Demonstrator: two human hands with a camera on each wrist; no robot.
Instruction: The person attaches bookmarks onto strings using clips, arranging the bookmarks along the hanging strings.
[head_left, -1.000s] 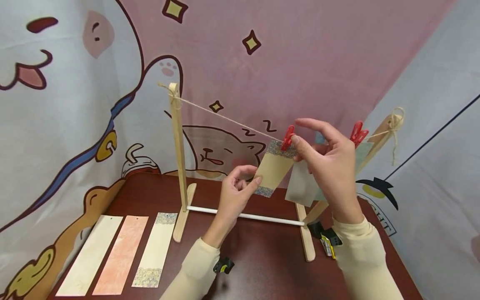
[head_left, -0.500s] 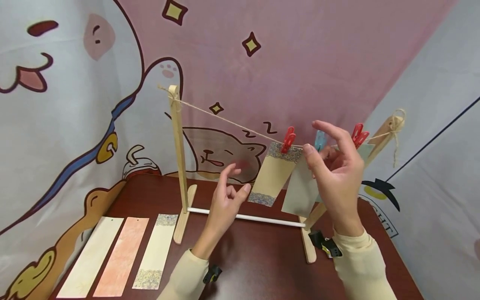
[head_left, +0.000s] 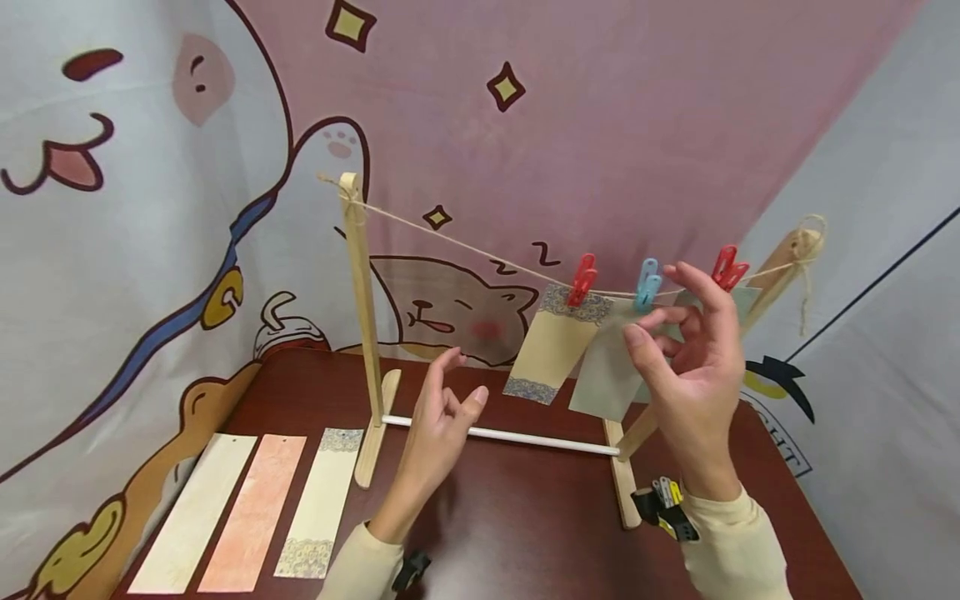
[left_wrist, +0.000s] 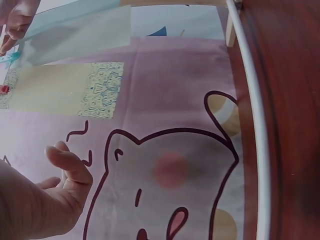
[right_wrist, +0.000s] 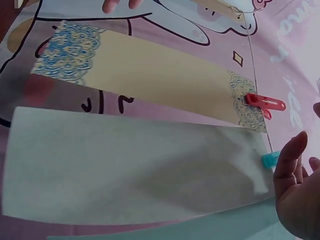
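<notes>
A cream card with lace-patterned ends (head_left: 555,346) hangs from the twine (head_left: 457,242) by a red clothespin (head_left: 582,282). To its right hangs a pale grey-green card (head_left: 607,375) under a blue clothespin (head_left: 647,287). My right hand (head_left: 697,383) is raised in front of that card, fingers loosely bent and holding nothing; the right wrist view shows the thumb (right_wrist: 290,160) beside the blue clothespin. Left of the cream card, my left hand (head_left: 437,425) holds nothing, its thumb and index finger apart. A third card, pale teal (right_wrist: 210,227), is partly hidden behind the right hand, near another red clothespin (head_left: 727,267).
The twine runs between a left wooden post (head_left: 362,300) and a right wooden post (head_left: 772,275), joined low by a white rod (head_left: 525,437). A cream strip (head_left: 191,517), a coral strip (head_left: 253,517) and a lace-ended strip (head_left: 318,504) lie on the dark red table (head_left: 517,525).
My left hand has let go of the cream card and drawn back left and down. My right hand has left the red clothespin and moved right; the card hangs by itself.
</notes>
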